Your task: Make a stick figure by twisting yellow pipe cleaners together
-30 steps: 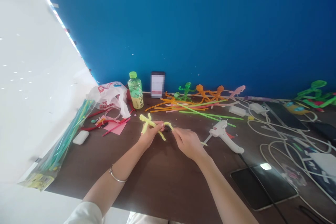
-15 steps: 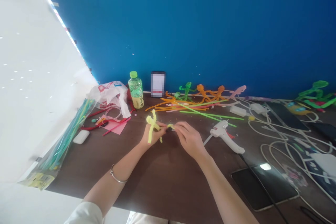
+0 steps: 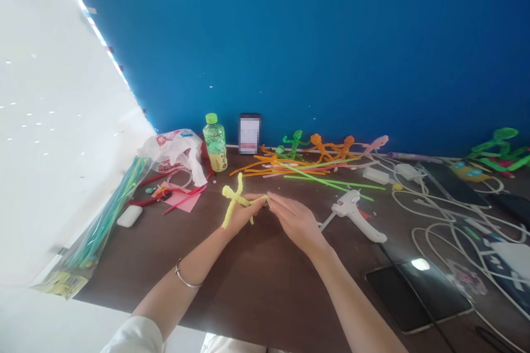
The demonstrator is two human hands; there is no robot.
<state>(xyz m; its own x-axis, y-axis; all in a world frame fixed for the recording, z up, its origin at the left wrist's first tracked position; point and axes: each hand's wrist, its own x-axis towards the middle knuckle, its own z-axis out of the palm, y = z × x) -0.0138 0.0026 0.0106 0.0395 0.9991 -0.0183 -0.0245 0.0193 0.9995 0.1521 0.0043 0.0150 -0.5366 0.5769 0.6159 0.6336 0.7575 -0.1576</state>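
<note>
A pale yellow pipe-cleaner figure [image 3: 232,201], with a round head and thin limbs, is in my left hand [image 3: 244,215], whose fingers are closed on it. One of its limbs stretches to the right between the two hands. My right hand [image 3: 296,220] pinches the tip of that limb, its fingertips meeting those of the left hand. A small dark spot shows at the pinch; I cannot make out what it is. Both hands are just above the dark brown table [image 3: 248,281].
A glue gun [image 3: 351,212] lies to the right, near a tablet [image 3: 418,292] and tangled white cables. Behind are loose pipe cleaners [image 3: 306,166], an orange figure [image 3: 318,146], a bottle [image 3: 216,146] and a phone [image 3: 249,133]. A bag of pipe cleaners [image 3: 105,215] lies left.
The figure has tilted and moved slightly left in my left hand. The limb now reaches straighter toward my right fingertips, and the hands have come closer together.
</note>
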